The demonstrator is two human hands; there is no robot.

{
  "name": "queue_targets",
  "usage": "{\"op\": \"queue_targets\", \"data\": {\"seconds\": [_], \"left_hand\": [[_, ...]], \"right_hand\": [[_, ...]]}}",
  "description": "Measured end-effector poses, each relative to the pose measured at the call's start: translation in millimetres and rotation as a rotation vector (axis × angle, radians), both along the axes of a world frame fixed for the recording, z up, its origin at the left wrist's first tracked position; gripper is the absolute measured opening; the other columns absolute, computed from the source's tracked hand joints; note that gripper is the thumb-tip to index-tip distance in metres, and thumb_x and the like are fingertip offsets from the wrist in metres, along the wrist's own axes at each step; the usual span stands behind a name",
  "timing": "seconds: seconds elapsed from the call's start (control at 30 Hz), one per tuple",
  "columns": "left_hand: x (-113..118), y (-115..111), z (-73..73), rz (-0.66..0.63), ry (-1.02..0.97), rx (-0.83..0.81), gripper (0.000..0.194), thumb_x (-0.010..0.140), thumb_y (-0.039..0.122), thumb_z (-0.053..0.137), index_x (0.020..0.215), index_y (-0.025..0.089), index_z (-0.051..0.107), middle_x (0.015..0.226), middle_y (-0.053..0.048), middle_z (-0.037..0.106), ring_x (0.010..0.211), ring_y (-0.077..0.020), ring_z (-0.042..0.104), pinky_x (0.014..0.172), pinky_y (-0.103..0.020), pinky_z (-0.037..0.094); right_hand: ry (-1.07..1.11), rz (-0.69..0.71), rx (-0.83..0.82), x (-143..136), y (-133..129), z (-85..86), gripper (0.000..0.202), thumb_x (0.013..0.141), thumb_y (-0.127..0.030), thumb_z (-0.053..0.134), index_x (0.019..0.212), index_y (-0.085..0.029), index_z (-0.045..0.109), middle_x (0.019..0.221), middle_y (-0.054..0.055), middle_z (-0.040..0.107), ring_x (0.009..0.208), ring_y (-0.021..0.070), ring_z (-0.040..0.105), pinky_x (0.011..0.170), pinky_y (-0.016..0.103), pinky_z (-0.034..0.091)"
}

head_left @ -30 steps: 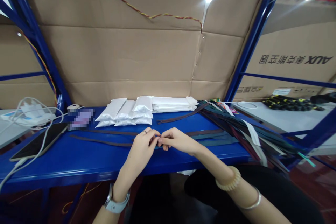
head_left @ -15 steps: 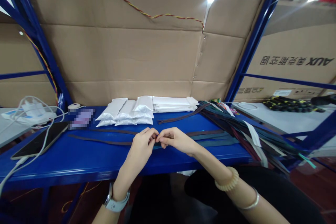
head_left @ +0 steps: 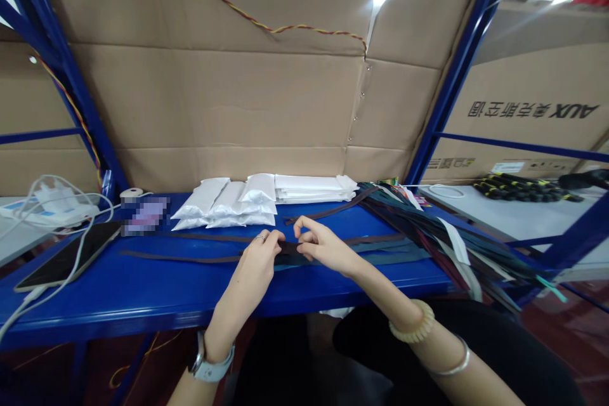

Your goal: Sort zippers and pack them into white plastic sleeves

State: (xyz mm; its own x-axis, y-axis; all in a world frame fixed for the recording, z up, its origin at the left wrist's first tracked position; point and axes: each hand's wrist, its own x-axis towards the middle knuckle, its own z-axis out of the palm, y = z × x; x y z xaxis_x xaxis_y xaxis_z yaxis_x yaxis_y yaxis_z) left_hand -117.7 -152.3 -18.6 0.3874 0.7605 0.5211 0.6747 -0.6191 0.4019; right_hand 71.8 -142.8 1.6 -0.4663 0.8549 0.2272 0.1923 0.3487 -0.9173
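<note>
Long dark fabric strips [head_left: 176,258] lie across the blue shelf and run beneath both hands. My left hand [head_left: 259,263] is closed, thumb and fingertips pinching a dark strip at the shelf's middle. Just to its right, my right hand [head_left: 328,248] has a bent, raised index finger, while its thumb and other fingers are curled at the same strip. A short dark stretch shows in the small gap between the hands. Greenish-grey strips [head_left: 394,255] lie flat to the right, below the right wrist. Fingers partly hide the held part.
White padded packets [head_left: 204,198] and a stack of flat white packets [head_left: 314,189] stand at the back of the blue shelf [head_left: 157,298]. A bundle of mixed strips [head_left: 428,235] hangs over the right end. A phone [head_left: 71,257] with a white cable lies left.
My hands, fingertips together before, have drawn slightly apart. The right hand moved a little right and its index finger lifted, baring a dark stretch of strip between them.
</note>
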Motion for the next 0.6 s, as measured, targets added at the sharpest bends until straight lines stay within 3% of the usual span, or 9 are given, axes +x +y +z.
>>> {"op": "queue_targets", "data": {"seconds": [0.17,0.3,0.47,0.6], "left_hand": [[-25,7,9.1,0.115,-0.019,0.002,0.023,0.088,0.012,0.035,0.099,0.02,0.054,0.093,-0.006,0.059,0.084,-0.0184,0.058,0.075,-0.03,0.044],[-54,13,14.0,0.199,-0.057,-0.022,0.022,0.087,0.015,0.038,0.1,0.021,0.054,0.085,-0.003,0.06,0.078,-0.0167,0.058,0.072,-0.028,0.043],[-77,16,15.2,0.264,-0.077,-0.015,0.021,0.085,0.017,0.041,0.101,0.021,0.055,0.078,-0.001,0.059,0.073,-0.0158,0.058,0.069,-0.027,0.043],[-73,11,16.8,0.183,-0.03,-0.012,0.021,0.085,0.016,0.04,0.098,0.021,0.056,0.085,-0.003,0.061,0.077,-0.0168,0.059,0.07,-0.028,0.044]], "right_hand": [[-0.128,-0.275,0.107,40,14,20.8,0.018,0.066,-0.019,0.047,0.082,-0.022,0.039,0.048,-0.01,0.033,0.044,0.0082,0.029,0.045,0.019,0.024],[-0.345,-0.698,0.295,93,20,41.5,0.016,0.066,-0.024,0.049,0.081,-0.021,0.043,0.049,-0.006,0.043,0.046,0.0107,0.037,0.05,0.022,0.028],[-0.708,-1.243,0.438,162,16,54.9,0.022,0.07,-0.03,0.052,0.088,-0.019,0.05,0.067,0.007,0.059,0.065,0.0223,0.053,0.059,0.029,0.033],[-0.954,-1.302,0.348,192,15,48.4,0.032,0.074,-0.035,0.051,0.1,-0.016,0.052,0.079,0.015,0.062,0.072,0.0284,0.057,0.058,0.033,0.035]]}}
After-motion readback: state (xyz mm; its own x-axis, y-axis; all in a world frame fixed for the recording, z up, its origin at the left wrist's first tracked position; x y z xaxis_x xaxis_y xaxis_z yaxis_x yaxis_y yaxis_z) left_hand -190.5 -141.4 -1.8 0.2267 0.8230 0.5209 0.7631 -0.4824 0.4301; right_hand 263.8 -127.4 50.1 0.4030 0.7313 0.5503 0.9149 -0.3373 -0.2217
